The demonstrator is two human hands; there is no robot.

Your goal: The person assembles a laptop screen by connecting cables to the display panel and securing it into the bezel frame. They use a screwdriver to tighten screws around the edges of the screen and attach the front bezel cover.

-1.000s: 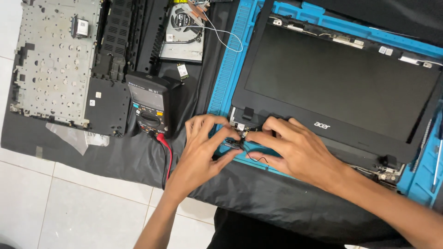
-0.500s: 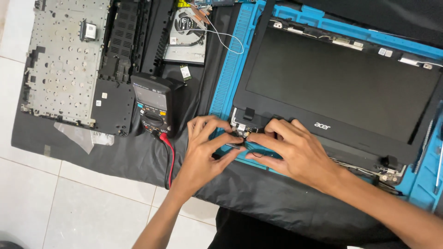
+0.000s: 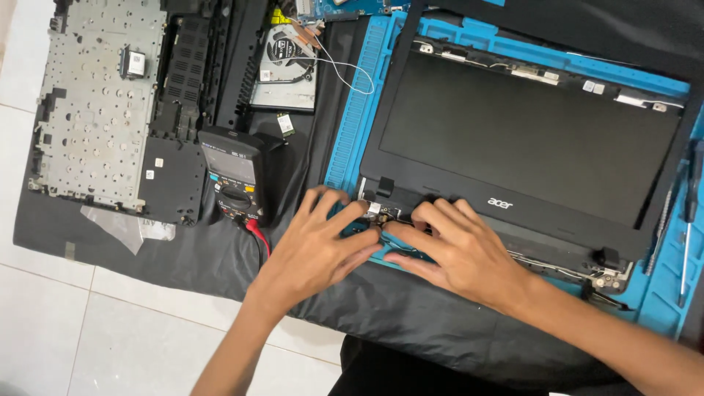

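Note:
A black laptop screen assembly [image 3: 528, 139] lies face up on a blue work mat [image 3: 352, 125]. My left hand [image 3: 319, 249] and my right hand [image 3: 451, 249] meet at its near left corner, fingertips pressed around the small metal hinge and cable [image 3: 381, 214] there. Both hands pinch at that hinge part; the fingers hide most of it. Another hinge [image 3: 612, 275] sticks out at the screen's near right corner.
A black multimeter [image 3: 235, 176] with a red lead [image 3: 258, 238] sits left of my hands. Farther left lies a laptop base with a metal keyboard plate [image 3: 95, 103]. A cooling fan [image 3: 282, 62] rests at the top, a tool [image 3: 688, 242] at the right edge. Black cloth [image 3: 183, 257] covers the tiled floor.
The camera has shifted slightly, so the scene sits a bit lower and to the right. Both hands stay at the hinge, fingers adjusting only a little.

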